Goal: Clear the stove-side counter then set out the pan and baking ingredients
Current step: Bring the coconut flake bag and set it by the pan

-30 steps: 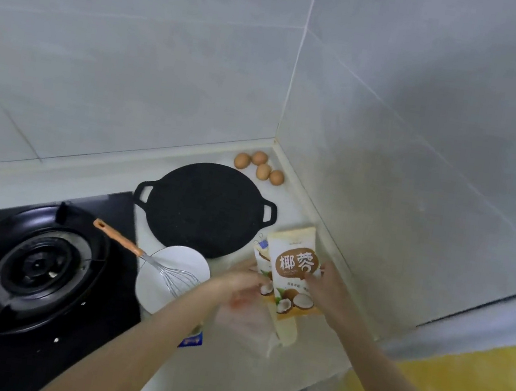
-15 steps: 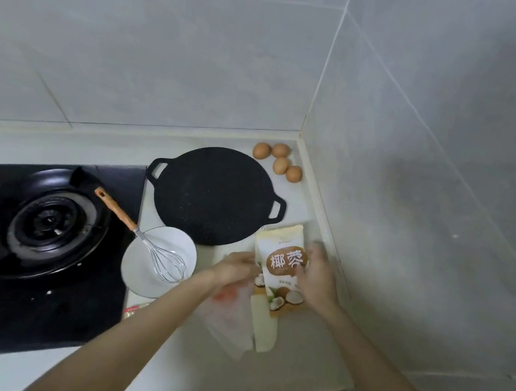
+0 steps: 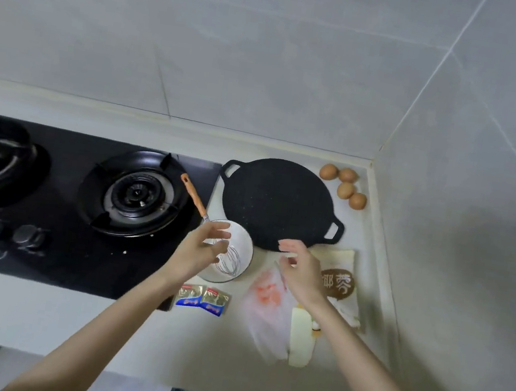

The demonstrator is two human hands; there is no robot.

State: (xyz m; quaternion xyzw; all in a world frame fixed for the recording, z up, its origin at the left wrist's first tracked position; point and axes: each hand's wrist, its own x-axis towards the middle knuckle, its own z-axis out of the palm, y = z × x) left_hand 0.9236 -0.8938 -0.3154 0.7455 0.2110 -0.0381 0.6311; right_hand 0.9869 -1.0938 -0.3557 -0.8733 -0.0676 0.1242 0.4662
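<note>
A flat black pan (image 3: 277, 203) with two loop handles lies on the white counter (image 3: 226, 351) right of the stove. Several brown eggs (image 3: 345, 185) sit in the back corner. A cream coconut packet (image 3: 339, 282) lies flat by the right wall. Beside it lie a clear bag with pink contents (image 3: 267, 300) and a pale butter stick (image 3: 300, 339). Two small blue sachets (image 3: 203, 297) rest near the stove edge. My left hand (image 3: 201, 250) hovers over a white bowl (image 3: 242, 243) holding a whisk (image 3: 195, 199), fingers relaxed. My right hand (image 3: 299, 268) hovers, holding nothing, above the bag.
A black two-burner gas stove (image 3: 58, 199) fills the left side, with knobs at its front. Grey tiled walls close off the back and the right. The counter's front edge runs along the bottom.
Both hands let go of the coconut packet, which now lies flat on the counter. The hands lifted and drew leftward. The camera view swung left, showing more stove.
</note>
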